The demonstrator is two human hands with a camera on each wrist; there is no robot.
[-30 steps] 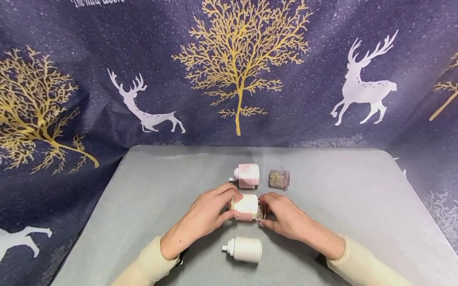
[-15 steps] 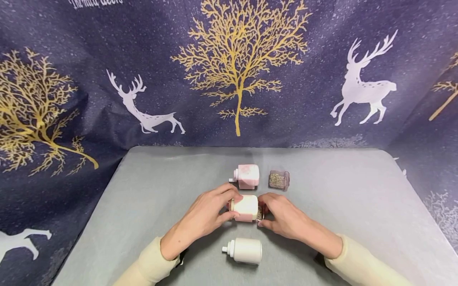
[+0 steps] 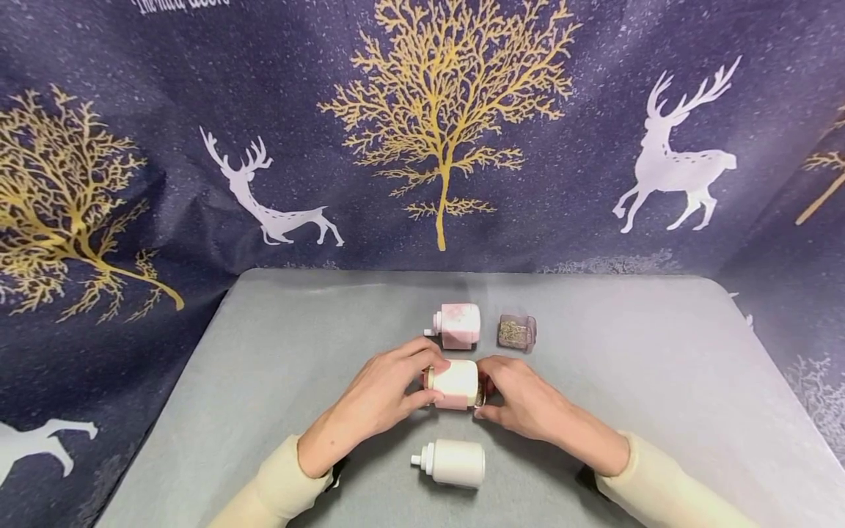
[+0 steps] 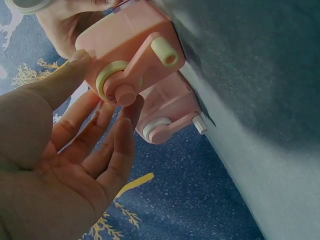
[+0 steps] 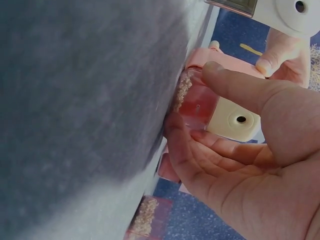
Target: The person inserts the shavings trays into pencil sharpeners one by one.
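Note:
A cream-and-pink crank pencil sharpener [image 3: 454,383] lies mid-table in the head view. My left hand [image 3: 389,385] grips its crank end, thumb and fingers on opposite sides. In the left wrist view its crank handle [image 4: 164,52] points away from the body. My right hand [image 3: 524,396] pinches the clear shavings drawer [image 5: 197,102] at the other end, thumb on one edge and fingers on the other. Shavings show inside, and the drawer sits mostly within the body. Beside the pencil hole [image 5: 241,119], the cream front face is visible in the right wrist view.
Beyond the hands lies a pink sharpener [image 3: 460,325], with a detached translucent drawer [image 3: 517,332] of shavings to its right. A white sharpener [image 3: 458,463] lies nearer the body. The grey table [image 3: 297,315] meets a dark patterned cloth [image 3: 554,183] at the back.
The drawer has slid left into the sharpener, so less of it shows. My right hand has shifted slightly left with it; the left hand keeps its hold.

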